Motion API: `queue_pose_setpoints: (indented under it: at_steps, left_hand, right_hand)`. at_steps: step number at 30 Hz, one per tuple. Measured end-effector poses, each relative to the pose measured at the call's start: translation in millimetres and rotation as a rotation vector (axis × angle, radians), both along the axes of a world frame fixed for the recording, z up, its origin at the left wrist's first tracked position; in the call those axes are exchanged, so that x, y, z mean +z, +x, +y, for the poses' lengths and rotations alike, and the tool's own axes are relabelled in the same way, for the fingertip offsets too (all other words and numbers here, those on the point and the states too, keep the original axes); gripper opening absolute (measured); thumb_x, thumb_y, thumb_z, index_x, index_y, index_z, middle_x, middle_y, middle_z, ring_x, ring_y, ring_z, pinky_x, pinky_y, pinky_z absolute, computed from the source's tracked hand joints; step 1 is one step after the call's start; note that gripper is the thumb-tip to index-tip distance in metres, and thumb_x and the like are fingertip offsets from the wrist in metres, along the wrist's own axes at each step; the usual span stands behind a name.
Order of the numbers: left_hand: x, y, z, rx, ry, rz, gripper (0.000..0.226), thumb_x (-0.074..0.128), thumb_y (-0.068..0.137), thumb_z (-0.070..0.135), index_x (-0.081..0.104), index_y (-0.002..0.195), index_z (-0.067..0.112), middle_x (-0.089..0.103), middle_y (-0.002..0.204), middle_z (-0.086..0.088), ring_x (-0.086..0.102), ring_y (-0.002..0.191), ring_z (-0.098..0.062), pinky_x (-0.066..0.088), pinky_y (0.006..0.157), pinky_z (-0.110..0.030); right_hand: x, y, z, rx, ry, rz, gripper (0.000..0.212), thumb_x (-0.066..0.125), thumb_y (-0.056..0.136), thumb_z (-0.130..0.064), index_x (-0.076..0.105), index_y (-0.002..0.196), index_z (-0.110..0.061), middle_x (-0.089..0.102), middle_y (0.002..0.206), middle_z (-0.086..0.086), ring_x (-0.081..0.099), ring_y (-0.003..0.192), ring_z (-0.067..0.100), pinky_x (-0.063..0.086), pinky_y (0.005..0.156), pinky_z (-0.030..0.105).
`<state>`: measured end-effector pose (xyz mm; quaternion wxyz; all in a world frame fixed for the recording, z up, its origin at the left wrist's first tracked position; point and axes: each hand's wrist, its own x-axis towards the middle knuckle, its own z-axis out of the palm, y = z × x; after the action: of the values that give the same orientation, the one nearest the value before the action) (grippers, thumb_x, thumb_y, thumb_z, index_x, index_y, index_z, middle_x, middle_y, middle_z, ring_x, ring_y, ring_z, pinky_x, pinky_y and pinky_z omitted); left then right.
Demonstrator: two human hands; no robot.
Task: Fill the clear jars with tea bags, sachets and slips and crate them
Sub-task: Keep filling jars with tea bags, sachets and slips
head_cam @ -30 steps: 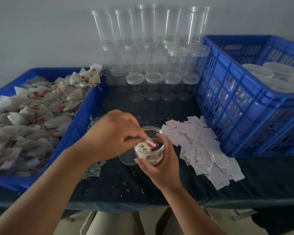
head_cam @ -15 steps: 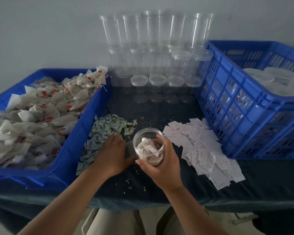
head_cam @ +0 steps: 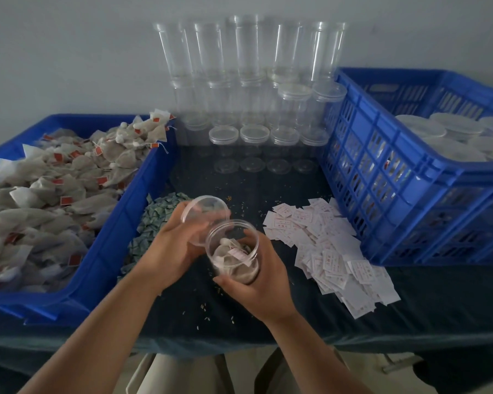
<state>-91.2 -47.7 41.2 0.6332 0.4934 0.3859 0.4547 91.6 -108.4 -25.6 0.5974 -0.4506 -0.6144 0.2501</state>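
While jar (head_cam: pixel 241 270) holds tea bags (head_cam: pixel 225 258), lid (head_cam: pixel 207 211) tilted

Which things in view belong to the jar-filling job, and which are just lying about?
Job: jar in the right hand; clear lid in the left hand; tea bags; green sachets; white slips; empty jars; right crate holding lidded jars.
Lying about: loose grains scattered on the dark cloth.

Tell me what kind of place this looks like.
Probably a small hand-packing station for tea: a blue crate heaped with tea bags, stacks of empty clear jars against the wall, and a second crate holding lidded jars.
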Motion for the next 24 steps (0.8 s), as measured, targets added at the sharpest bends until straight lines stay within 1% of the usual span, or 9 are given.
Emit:
queue_pose_setpoints:
  at_steps: [2,4,6,9,13,15,18,21,24]
  left_hand:
    - [13.9,-2.5,-5.8,-0.129,0.195,0.164,0.062,0.077,0.087,0.053,0.059,0.145,0.040,0.068,0.137,0.008,0.070,0.125,-0.020,0.063,0.091,-0.036]
    - [27.6,-3.0,-10.9,-0.213,0.450,0.534,0.070,0.067,0.089,0.073,0.038,0.151,0.063,0.060,0.137,0.026,0.065,0.123,-0.003,0.059,0.087,-0.025]
    - [35.2,2.1,-13.5,-0.213,0.672,0.881,0.077,0.060,0.084,0.086,0.029,0.153,0.069,0.045,0.138,0.036,0.051,0.128,0.006,0.050,0.095,-0.024]
    - [38.3,15.5,-23.9,-0.210,0.866,1.179,0.080,0.055,0.079,0.093,0.036,0.149,0.061,0.036,0.139,0.027,0.038,0.134,0.002,0.046,0.103,-0.031]
    - [31.4,25.8,-33.7,-0.099,0.839,1.257,0.076,0.060,0.083,0.082,0.034,0.144,0.047,0.040,0.142,0.020,0.046,0.135,-0.009,0.051,0.103,-0.037]
    - [31.6,30.8,-32.1,-0.062,0.778,1.282,0.080,0.059,0.083,0.084,0.030,0.147,0.046,0.044,0.142,0.016,0.048,0.135,-0.013,0.049,0.108,-0.038]
    - [34.2,37.6,-30.2,-0.133,0.695,1.327,0.086,0.057,0.082,0.087,0.025,0.151,0.048,0.042,0.143,0.012,0.043,0.140,-0.016,0.046,0.113,-0.040]
    - [33.1,39.7,-33.9,-0.180,0.696,1.322,0.085,0.060,0.082,0.084,0.024,0.148,0.047,0.037,0.142,0.012,0.040,0.140,-0.017,0.047,0.112,-0.044]
    - [25.1,39.7,-39.3,-0.148,0.718,1.343,0.083,0.062,0.082,0.082,0.026,0.146,0.044,0.034,0.139,0.012,0.039,0.136,-0.016,0.049,0.109,-0.040]
  right_hand:
    - [0.0,-0.2,0.9,0.018,-0.007,-0.021,0.071,0.094,0.079,-0.051,0.055,0.138,-0.042,0.070,0.125,-0.016,0.073,0.112,0.014,0.058,0.089,0.022]
    - [-0.4,0.4,2.2,0.034,-0.022,-0.047,0.070,0.094,0.080,-0.051,0.057,0.138,-0.040,0.071,0.124,-0.014,0.073,0.109,0.015,0.061,0.087,0.028]
    - [-2.3,2.1,3.7,0.044,-0.065,-0.066,0.065,0.094,0.080,-0.050,0.060,0.133,-0.035,0.073,0.119,-0.011,0.074,0.105,0.018,0.063,0.082,0.037]
    - [-5.7,4.3,3.2,0.004,-0.088,-0.077,0.066,0.095,0.078,-0.039,0.059,0.133,-0.037,0.073,0.122,-0.012,0.073,0.108,0.016,0.061,0.081,0.031]
    - [-7.5,2.6,3.7,-0.004,-0.093,-0.097,0.067,0.092,0.075,-0.041,0.060,0.134,-0.037,0.072,0.125,-0.014,0.071,0.112,0.015,0.060,0.083,0.030]
    - [-8.8,2.4,5.9,0.005,-0.107,-0.121,0.070,0.093,0.074,-0.042,0.060,0.135,-0.036,0.071,0.125,-0.013,0.070,0.113,0.016,0.061,0.085,0.036]
    - [-14.0,4.5,7.6,0.016,-0.125,-0.133,0.069,0.095,0.074,-0.041,0.061,0.133,-0.035,0.071,0.124,-0.012,0.070,0.112,0.018,0.061,0.084,0.042]
    - [-15.6,5.1,7.2,0.026,-0.141,-0.071,0.068,0.093,0.075,-0.037,0.061,0.134,-0.035,0.072,0.125,-0.011,0.071,0.112,0.018,0.062,0.084,0.044]
    - [-15.1,3.7,7.7,0.073,-0.127,-0.039,0.060,0.089,0.078,-0.029,0.062,0.132,-0.034,0.075,0.119,-0.008,0.074,0.105,0.021,0.063,0.078,0.046]
